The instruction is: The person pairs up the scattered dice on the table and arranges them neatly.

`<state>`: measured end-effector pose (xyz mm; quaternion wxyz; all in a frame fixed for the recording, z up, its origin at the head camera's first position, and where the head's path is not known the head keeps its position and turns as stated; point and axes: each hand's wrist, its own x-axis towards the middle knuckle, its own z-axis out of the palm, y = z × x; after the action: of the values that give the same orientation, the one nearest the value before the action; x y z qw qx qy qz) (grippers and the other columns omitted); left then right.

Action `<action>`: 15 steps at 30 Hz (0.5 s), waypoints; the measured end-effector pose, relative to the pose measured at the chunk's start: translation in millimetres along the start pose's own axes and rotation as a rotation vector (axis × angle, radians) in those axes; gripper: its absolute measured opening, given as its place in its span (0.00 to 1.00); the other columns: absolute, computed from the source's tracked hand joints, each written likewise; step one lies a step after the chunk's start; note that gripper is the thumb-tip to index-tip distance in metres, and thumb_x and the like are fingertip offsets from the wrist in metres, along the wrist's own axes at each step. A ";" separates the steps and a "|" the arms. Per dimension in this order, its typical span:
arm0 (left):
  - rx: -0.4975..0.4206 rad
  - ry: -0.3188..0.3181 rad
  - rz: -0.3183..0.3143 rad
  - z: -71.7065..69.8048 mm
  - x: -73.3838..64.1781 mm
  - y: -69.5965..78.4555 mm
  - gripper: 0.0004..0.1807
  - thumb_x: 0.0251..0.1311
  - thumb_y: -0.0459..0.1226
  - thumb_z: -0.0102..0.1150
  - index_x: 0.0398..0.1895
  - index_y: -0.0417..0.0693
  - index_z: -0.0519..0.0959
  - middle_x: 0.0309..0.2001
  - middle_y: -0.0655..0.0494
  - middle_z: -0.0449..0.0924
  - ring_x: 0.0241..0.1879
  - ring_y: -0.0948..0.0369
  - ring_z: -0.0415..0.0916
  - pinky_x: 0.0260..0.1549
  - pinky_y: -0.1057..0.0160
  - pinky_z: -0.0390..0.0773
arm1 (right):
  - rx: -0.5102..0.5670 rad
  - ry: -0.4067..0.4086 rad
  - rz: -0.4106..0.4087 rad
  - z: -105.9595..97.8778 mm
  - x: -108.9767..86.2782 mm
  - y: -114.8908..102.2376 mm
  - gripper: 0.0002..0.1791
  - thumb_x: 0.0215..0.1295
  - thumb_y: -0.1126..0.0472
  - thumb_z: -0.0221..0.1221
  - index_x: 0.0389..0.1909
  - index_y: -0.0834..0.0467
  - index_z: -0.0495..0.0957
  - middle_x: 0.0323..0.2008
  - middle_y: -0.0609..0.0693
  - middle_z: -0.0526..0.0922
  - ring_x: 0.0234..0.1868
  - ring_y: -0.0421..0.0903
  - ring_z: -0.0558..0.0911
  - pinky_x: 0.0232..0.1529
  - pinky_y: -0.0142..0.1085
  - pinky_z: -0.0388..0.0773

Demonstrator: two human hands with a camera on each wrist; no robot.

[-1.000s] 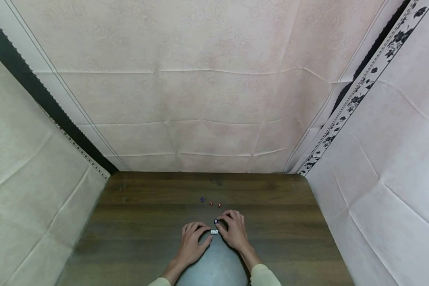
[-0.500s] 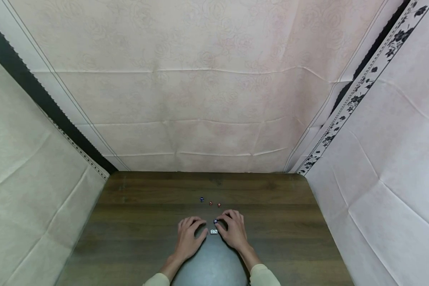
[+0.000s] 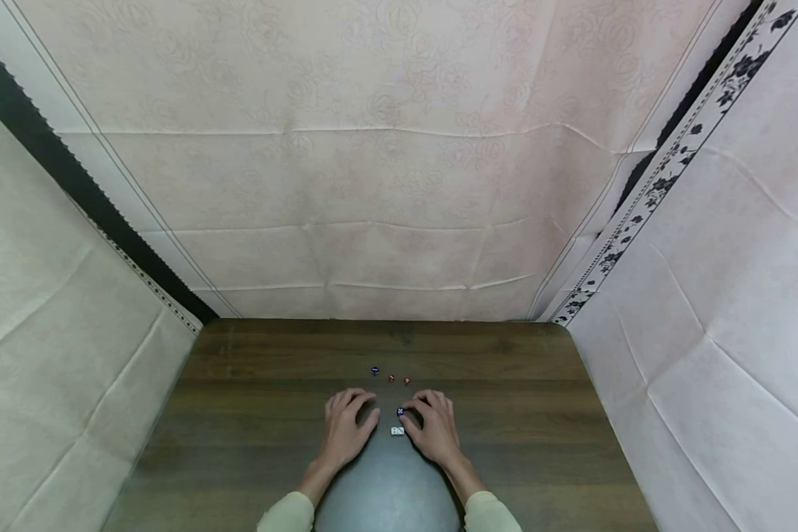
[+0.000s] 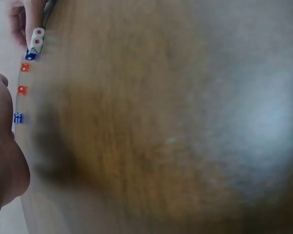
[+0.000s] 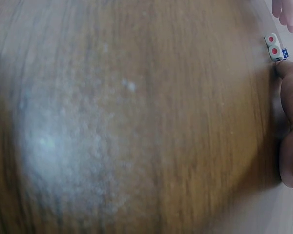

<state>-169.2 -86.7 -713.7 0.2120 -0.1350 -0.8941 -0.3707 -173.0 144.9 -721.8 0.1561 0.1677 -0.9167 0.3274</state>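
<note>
My right hand (image 3: 432, 427) has its thumb and index finger at a blue die (image 3: 400, 411), pinching it on the wooden table. Just nearer to me, two white dice (image 3: 397, 431) stand side by side; in the right wrist view their tops each show one red dot (image 5: 275, 51). My left hand (image 3: 347, 427) is to the left of these dice, fingers loosely bent, thumb apart from the index finger, holding nothing. In the left wrist view the white dice (image 4: 37, 40) partly cover the pinched blue die (image 4: 30, 56).
Farther back on the wooden table (image 3: 273, 355) lie another blue die (image 3: 375, 371) and two red dice, one on the left (image 3: 391, 378) and one on the right (image 3: 407, 381). Pale cloth (image 3: 372, 185) hangs behind the table and along both sides.
My left hand has drawn away from the white dice, moving left and slightly forward. My right hand stays at the blue die.
</note>
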 end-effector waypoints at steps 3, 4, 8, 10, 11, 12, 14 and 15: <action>-0.001 -0.004 -0.025 -0.4 5.1 -1.2 0.15 0.66 0.37 0.81 0.54 0.46 0.92 0.55 0.47 0.89 0.57 0.44 0.82 0.67 0.28 0.70 | -0.002 0.001 -0.001 -0.1 -0.1 -0.2 0.10 0.69 0.54 0.80 0.47 0.48 0.94 0.52 0.49 0.86 0.57 0.52 0.80 0.67 0.60 0.71; 0.001 -0.002 -0.032 0.3 6.7 -2.4 0.15 0.66 0.37 0.81 0.53 0.46 0.92 0.55 0.47 0.89 0.57 0.45 0.82 0.67 0.29 0.70 | -0.003 0.002 -0.003 -0.2 0.0 -0.2 0.10 0.69 0.54 0.80 0.47 0.48 0.94 0.52 0.49 0.86 0.56 0.52 0.80 0.67 0.60 0.71; 0.004 0.005 -0.058 3.2 13.8 -7.1 0.14 0.66 0.38 0.82 0.52 0.47 0.92 0.55 0.48 0.88 0.56 0.45 0.82 0.66 0.29 0.70 | -0.012 0.001 -0.006 -0.4 0.6 -0.2 0.10 0.68 0.54 0.80 0.47 0.48 0.94 0.51 0.49 0.86 0.56 0.51 0.79 0.67 0.59 0.71; 0.010 0.007 -0.070 3.6 18.1 -8.4 0.14 0.66 0.38 0.82 0.52 0.47 0.91 0.55 0.48 0.88 0.56 0.45 0.82 0.66 0.29 0.71 | -0.019 0.000 -0.006 -0.2 0.9 0.0 0.10 0.68 0.54 0.80 0.47 0.48 0.94 0.51 0.48 0.86 0.56 0.51 0.79 0.66 0.59 0.71; 0.012 0.006 -0.074 3.7 20.1 -9.1 0.14 0.66 0.38 0.81 0.52 0.46 0.91 0.55 0.48 0.89 0.56 0.45 0.82 0.65 0.29 0.71 | -0.021 0.000 -0.006 -0.1 1.0 0.1 0.10 0.68 0.54 0.80 0.47 0.48 0.94 0.51 0.48 0.86 0.56 0.51 0.79 0.66 0.59 0.71; 0.013 0.005 -0.080 3.5 22.4 -9.3 0.14 0.66 0.38 0.81 0.52 0.46 0.91 0.55 0.48 0.88 0.56 0.45 0.82 0.66 0.29 0.71 | -0.023 -0.001 -0.007 0.1 1.0 0.3 0.10 0.68 0.54 0.80 0.47 0.48 0.94 0.51 0.48 0.86 0.56 0.51 0.79 0.66 0.59 0.71; 0.020 0.002 -0.092 3.3 27.3 -9.9 0.14 0.66 0.38 0.81 0.53 0.46 0.91 0.55 0.48 0.89 0.56 0.45 0.82 0.66 0.30 0.71 | -0.025 -0.002 -0.007 0.7 0.9 0.9 0.10 0.68 0.54 0.80 0.47 0.48 0.94 0.51 0.48 0.86 0.56 0.51 0.79 0.66 0.58 0.71; 0.016 -0.001 -0.100 3.3 29.8 -10.3 0.14 0.67 0.38 0.81 0.53 0.46 0.91 0.55 0.47 0.89 0.56 0.44 0.82 0.66 0.30 0.71 | -0.024 -0.002 -0.007 1.0 0.9 1.3 0.10 0.68 0.54 0.80 0.47 0.48 0.94 0.51 0.48 0.86 0.56 0.51 0.80 0.66 0.58 0.71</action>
<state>-200.3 -88.9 -707.7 0.1937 -0.0883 -0.9029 -0.3734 -174.5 145.0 -722.9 0.1581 0.1695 -0.9201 0.3156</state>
